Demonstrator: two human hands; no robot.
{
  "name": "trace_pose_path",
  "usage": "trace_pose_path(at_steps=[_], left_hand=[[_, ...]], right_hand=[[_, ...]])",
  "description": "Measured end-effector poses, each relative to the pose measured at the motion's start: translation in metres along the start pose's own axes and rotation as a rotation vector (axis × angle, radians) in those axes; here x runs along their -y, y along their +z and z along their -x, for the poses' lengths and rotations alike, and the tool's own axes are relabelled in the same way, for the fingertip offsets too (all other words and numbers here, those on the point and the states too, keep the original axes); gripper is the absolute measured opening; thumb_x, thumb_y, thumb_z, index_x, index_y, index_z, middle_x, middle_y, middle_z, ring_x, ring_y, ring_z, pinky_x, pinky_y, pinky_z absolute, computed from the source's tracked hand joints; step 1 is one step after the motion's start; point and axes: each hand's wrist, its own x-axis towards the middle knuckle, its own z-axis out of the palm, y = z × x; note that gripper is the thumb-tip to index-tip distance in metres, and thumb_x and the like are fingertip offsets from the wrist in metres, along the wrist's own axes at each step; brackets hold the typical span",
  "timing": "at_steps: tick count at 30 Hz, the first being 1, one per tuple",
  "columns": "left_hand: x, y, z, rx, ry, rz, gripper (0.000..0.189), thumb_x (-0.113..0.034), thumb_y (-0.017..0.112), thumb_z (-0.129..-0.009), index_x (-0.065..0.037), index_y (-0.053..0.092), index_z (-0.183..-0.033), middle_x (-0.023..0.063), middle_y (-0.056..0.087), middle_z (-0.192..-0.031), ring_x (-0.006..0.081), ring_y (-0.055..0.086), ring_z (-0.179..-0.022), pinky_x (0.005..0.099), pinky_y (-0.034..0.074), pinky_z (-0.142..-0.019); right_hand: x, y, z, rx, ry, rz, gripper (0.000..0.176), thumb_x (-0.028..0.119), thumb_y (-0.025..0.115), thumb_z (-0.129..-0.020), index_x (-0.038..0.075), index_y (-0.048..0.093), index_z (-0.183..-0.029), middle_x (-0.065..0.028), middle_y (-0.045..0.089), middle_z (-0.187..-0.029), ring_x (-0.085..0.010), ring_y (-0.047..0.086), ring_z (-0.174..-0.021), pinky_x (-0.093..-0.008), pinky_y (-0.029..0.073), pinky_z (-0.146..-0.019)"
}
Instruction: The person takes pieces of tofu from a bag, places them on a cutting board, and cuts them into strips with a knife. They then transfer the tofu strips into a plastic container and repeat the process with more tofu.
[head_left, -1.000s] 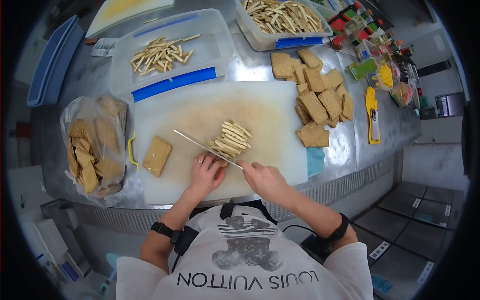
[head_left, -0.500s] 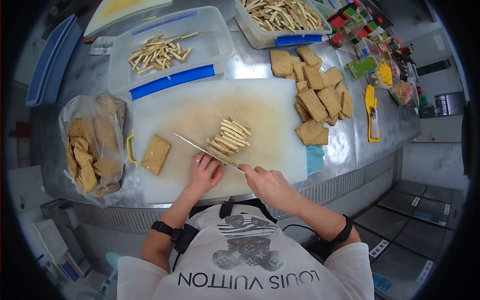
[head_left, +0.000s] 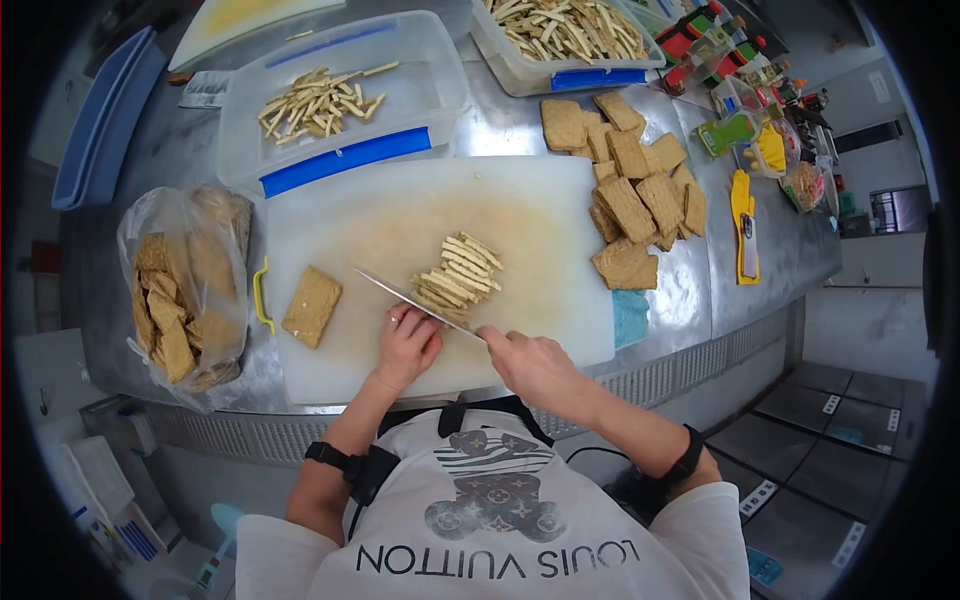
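Observation:
My right hand (head_left: 535, 368) is wrapped round the handle of a kitchen knife (head_left: 405, 298), its blade pointing up and left across the cutting board (head_left: 540, 215). Just beyond the blade lies a row of tofu strips (head_left: 465, 268), pale inside with brown edges. My left hand (head_left: 405, 350) is closed, fingers curled close to the blade's near side; whatever they press on is hidden under them. One whole brown tofu slab (head_left: 312, 307) rests on the board's left part, apart from both hands.
A plastic bag of tofu slabs (head_left: 185, 300) stands left of the board. Behind it are a clear box (head_left: 240, 150) with some strips and a fuller box (head_left: 520, 78). Brown tofu slabs (head_left: 630, 205) are piled at the right, near a yellow-cased phone (head_left: 746, 235).
The knife blade has shifted slightly to the right, nearer the strips. Both hands stay almost in the same place.

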Motion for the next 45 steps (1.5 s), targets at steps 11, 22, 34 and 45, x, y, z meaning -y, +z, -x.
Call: trace_pose_path(at_steps=[11, 22, 34, 45], left_hand=[[-0.001, -0.001, 0.001, -0.001, -0.018, 0.029, 0.025, 0.000, 0.066, -0.062, -0.005, 0.062, -0.086, 0.0085, 0.058, -0.094, 0.0295, 0.052, -0.091, 0.0381, 0.045, -0.080], [0.000, -0.002, 0.001, 0.001, -0.040, 0.062, 0.023, 0.002, 0.065, -0.063, -0.004, 0.060, -0.085, 0.0101, 0.056, -0.093, 0.0305, 0.052, -0.090, 0.0385, 0.045, -0.079], [-0.001, -0.001, 0.000, -0.044, -0.059, 0.068, 0.023, 0.004, 0.064, -0.062, -0.004, 0.060, -0.083, 0.0092, 0.057, -0.089, 0.0301, 0.052, -0.088, 0.0371, 0.046, -0.076], [-0.003, -0.006, -0.009, 0.031, -0.094, 0.028, 0.021, -0.001, 0.064, -0.063, -0.007, 0.058, -0.083, 0.0065, 0.058, -0.090, 0.0287, 0.053, -0.091, 0.0362, 0.044, -0.079]], right_hand=[[-0.004, 0.001, 0.002, -0.052, -0.026, -0.071, 0.019, 0.008, 0.051, -0.085, 0.004, 0.046, -0.103, -0.0170, 0.058, -0.066, -0.0362, 0.058, -0.058, -0.0447, 0.046, -0.050], [-0.012, 0.009, -0.007, -0.123, -0.030, -0.129, 0.021, 0.009, 0.050, -0.085, 0.003, 0.045, -0.105, -0.0193, 0.058, -0.065, -0.0395, 0.056, -0.060, -0.0465, 0.045, -0.052], [-0.007, -0.014, -0.008, 0.127, -0.001, -0.203, 0.014, 0.008, 0.047, -0.084, 0.001, 0.044, -0.097, -0.0212, 0.058, -0.065, -0.0421, 0.056, -0.062, -0.0493, 0.043, -0.054], [-0.016, 0.025, -0.016, -0.217, 0.002, -0.333, 0.019, 0.009, 0.049, -0.086, 0.003, 0.047, -0.103, -0.0209, 0.058, -0.070, -0.0397, 0.057, -0.064, -0.0472, 0.044, -0.055]])
